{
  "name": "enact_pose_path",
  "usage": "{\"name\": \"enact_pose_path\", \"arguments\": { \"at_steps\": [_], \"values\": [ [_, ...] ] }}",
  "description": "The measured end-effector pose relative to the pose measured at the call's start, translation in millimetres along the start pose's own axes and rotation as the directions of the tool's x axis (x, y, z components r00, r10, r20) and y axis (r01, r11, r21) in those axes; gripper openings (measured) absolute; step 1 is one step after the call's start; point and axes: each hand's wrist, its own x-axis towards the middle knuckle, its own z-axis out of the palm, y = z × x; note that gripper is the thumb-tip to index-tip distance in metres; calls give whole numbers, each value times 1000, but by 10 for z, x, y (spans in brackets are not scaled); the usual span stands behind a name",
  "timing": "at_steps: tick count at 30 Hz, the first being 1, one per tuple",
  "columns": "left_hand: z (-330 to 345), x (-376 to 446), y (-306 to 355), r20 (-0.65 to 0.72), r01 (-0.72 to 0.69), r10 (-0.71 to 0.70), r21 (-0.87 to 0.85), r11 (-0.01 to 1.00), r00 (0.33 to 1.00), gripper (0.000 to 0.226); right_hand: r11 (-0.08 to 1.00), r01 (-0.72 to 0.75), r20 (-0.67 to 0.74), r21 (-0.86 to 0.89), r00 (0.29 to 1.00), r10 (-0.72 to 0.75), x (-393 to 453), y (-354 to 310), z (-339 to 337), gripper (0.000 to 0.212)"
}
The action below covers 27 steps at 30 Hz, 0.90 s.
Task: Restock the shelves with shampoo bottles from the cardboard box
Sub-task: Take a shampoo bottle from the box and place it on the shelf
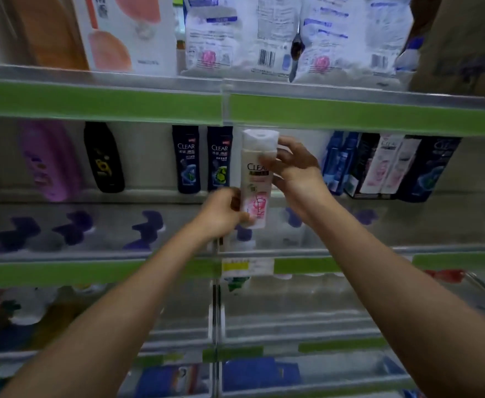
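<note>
I hold a white bottle upright in front of the middle shelf, and everything else I place from that bottle. My left hand has its grip curled round the bottle's lower end, by the pink flower on the label, thumb on the front. My right hand takes the upper half from the right side, fingers bent round the bottle just below its white cap, so both grips are closed on it and none of the fingers is straight. The cap end sits just under the green shelf strip above. Just left of the bottle two dark blue bottles stand side by side on the shelf, both labelled CLEAR like mine. Further left stands a black bottle, and beyond that a purple bottle, blurred. To the right of the bottle, past my right hand, a row of blue, white-and-pink and dark bottles leans on the same shelf. Above the bottle, on the next shelf up, white refill bags stand with barcodes showing. Below the bottle is a yellow-and-white price tag on the lower green strip, and under it lower shelves with blurred goods.
</note>
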Motion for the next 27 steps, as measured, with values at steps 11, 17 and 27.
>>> {"name": "enact_pose_path", "arguments": {
  "at_steps": [11, 17, 27],
  "values": [
    [105, 790, -197, -7, -27, 28, 114, 993, 1000, 12, 997, 65, 100, 45, 993, -69, 673, 500, -235, 24],
    [174, 1054, -331, -21, -18, 18, 38, 999, 1000, 29, 998, 49, 58, -38, 997, -46, 923, 639, -288, 29],
    [263, 1254, -322, -94, 18, -10, 88, 996, 996, 34, 984, 101, 24, -150, 995, -99, 1161, 696, -359, 32]
  ]
}}
